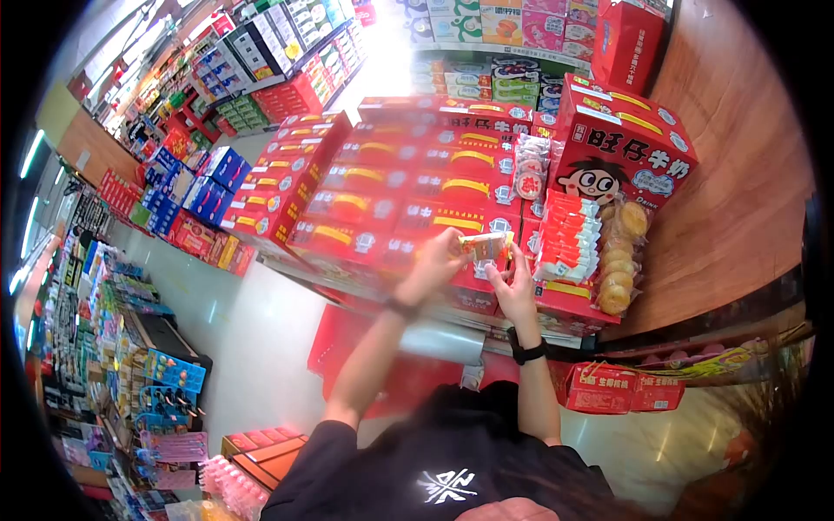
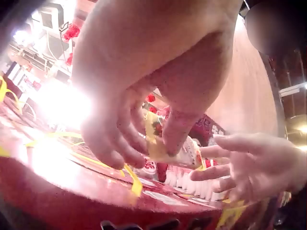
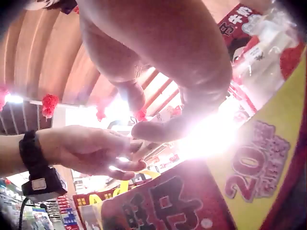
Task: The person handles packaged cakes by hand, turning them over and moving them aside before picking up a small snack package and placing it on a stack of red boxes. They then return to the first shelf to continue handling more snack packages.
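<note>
Though blurred in places, a broad layer of red boxes (image 1: 360, 208) with yellow handles below and beyond both hands, in rows. To the right, past the right hand, a wood-look surface (image 1: 738, 165). Far beyond the hands, a shelf (image 1: 521, 52) of colourful cartons; off to the left, well apart from the left hand, stacks of blue boxes (image 1: 208, 187).

Upright beyond and right of the right hand, a large red box (image 1: 586, 161) with a cartoon face and Chinese lettering. Just right of the right hand, on the red boxes, a heap of red-and-white packets (image 1: 570, 239), with a clear bag of round pastries (image 1: 618, 269) alongside, farther right. Beyond the right hand, near the cartoon box, a clear pack of round wrapped pieces (image 1: 530, 169).

Above the red boxes, the left hand (image 1: 433, 260), curled with thumb and fingers round one end of a small packet (image 2: 165, 151). At the packet's other end, the right hand (image 1: 516, 285), open, with fingers extended and fingertips near or touching; exact contact impossible to tell. On the right wrist, a black band (image 1: 526, 347). Between the hands, the small packet, yellow-ended and partly hidden by fingers.
</note>
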### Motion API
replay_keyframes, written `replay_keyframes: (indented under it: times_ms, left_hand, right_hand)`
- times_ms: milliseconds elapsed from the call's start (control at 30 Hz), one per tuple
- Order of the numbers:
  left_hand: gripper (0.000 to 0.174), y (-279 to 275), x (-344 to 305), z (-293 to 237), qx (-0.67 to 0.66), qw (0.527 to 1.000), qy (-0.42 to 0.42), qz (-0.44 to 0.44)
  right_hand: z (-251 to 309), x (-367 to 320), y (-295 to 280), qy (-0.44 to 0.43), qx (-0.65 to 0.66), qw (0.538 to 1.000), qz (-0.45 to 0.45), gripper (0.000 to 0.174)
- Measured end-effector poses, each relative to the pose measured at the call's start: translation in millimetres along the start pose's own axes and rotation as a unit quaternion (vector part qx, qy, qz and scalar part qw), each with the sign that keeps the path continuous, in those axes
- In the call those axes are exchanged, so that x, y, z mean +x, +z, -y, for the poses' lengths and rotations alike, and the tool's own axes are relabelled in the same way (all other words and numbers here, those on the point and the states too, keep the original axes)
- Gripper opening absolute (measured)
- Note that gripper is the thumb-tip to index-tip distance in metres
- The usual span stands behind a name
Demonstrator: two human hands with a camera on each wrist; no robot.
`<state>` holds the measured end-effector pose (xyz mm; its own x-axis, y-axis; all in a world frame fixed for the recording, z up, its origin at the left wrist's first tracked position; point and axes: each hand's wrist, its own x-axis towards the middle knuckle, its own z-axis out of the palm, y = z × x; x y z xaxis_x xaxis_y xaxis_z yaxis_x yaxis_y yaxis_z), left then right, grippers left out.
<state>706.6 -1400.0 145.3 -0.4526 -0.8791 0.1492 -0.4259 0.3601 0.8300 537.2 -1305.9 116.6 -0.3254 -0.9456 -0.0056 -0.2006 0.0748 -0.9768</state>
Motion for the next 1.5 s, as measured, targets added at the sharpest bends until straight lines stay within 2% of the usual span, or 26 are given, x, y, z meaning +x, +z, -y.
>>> replay_keyframes:
  times_ms: [100, 133, 167, 233, 267, 367, 400, 500, 533, 833, 933, 1067, 1133, 1200, 1267, 1333, 1367, 1400, 1433, 1467, 1500]
  left_hand:
    - [0.034, -4, 49, 4, 0.102, 0.994, 0.022, 0.022]
    - [0.035, -3, 63, 1, 0.093, 0.995, 0.018, 0.033]
    - [0.036, -2, 77, -1, 0.104, 0.993, 0.019, 0.047]
    - [0.038, 3, 100, -7, 0.123, 0.989, 0.015, 0.078]
    - [0.042, 10, 114, 4, 0.116, 0.989, 0.017, 0.093]
    - [0.046, 21, 143, 16, 0.132, 0.98, 0.019, 0.151]
    - [0.045, 26, 147, 18, 0.092, 0.985, -0.014, 0.144]
    - [0.042, 46, 158, 24, 0.115, 0.99, -0.016, 0.074]
    - [0.04, 51, 161, 26, 0.067, 0.995, -0.039, 0.069]
    - [0.037, 73, 180, 34, 0.068, 0.997, 0.024, 0.026]
    - [0.044, 78, 178, 32, 0.067, 0.997, 0.034, -0.005]
    - [0.052, 73, 172, 29, 0.068, 0.997, 0.045, -0.005]
    - [0.056, 68, 167, 29, 0.09, 0.994, 0.056, -0.016]
    - [0.06, 60, 161, 29, 0.12, 0.989, 0.072, -0.036]
    - [0.061, 41, 141, 6, 0.037, 0.997, 0.06, -0.023]
    - [0.057, 12, 104, -32, -0.046, 0.998, 0.051, 0.005]
    - [0.051, 9, 82, -24, -0.053, 0.988, 0.141, -0.018]
    - [0.044, -7, 50, -45, -0.091, 0.983, 0.159, 0.006]
    - [0.037, -16, 18, -50, -0.055, 0.979, 0.196, 0.025]
    - [0.03, -22, -19, -38, 0.003, 0.982, 0.142, 0.124]
    - [0.024, -23, -54, -38, -0.094, 0.975, 0.124, 0.157]
  right_hand:
    - [-24, 37, 11, -0.134, -0.061, 0.987, -0.059, 0.084]
    - [-27, 46, 12, -0.148, -0.104, 0.982, -0.053, 0.095]
    - [-31, 52, 10, -0.108, -0.042, 0.993, -0.038, 0.098]
    - [-2, 49, 10, -0.022, 0.083, 0.996, -0.004, 0.103]
    - [-1, 53, 12, -0.035, 0.072, 0.997, -0.017, 0.111]
    - [-28, 70, 21, -0.054, -0.049, 0.996, -0.056, 0.113]
    - [-29, 72, 21, -0.038, -0.039, 0.998, -0.037, 0.116]
    - [-33, 75, 23, -0.031, 0.018, 0.999, -0.01, 0.116]
    - [-33, 75, 23, -0.029, -0.001, 1.0, -0.012, 0.115]
    - [-34, 72, 24, -0.025, 0.027, 0.999, -0.014, 0.108]
    - [-32, 71, 22, -0.002, 0.041, 0.999, -0.003, 0.107]
    - [-53, 72, 30, -0.057, 0.006, 0.998, -0.032, 0.106]
    - [-45, 68, 29, -0.044, 0.013, 0.999, -0.027, 0.104]
    - [-38, 62, 27, -0.032, 0.031, 0.999, -0.018, 0.098]
    - [-38, 52, 27, -0.087, 0.016, 0.996, -0.022, 0.089]
    - [-32, 33, 20, -0.19, -0.056, 0.98, -0.028, 0.053]
    - [-22, 11, 11, -0.209, -0.071, 0.975, 0.038, 0.041]
    - [-17, -12, 1, -0.227, -0.085, 0.964, 0.106, 0.029]
    - [-22, -33, -8, -0.232, -0.069, 0.951, 0.195, 0.024]
    - [-29, -52, -17, -0.235, -0.053, 0.928, 0.283, 0.019]
    - [-29, -64, -24, -0.251, -0.065, 0.896, 0.361, 0.018]
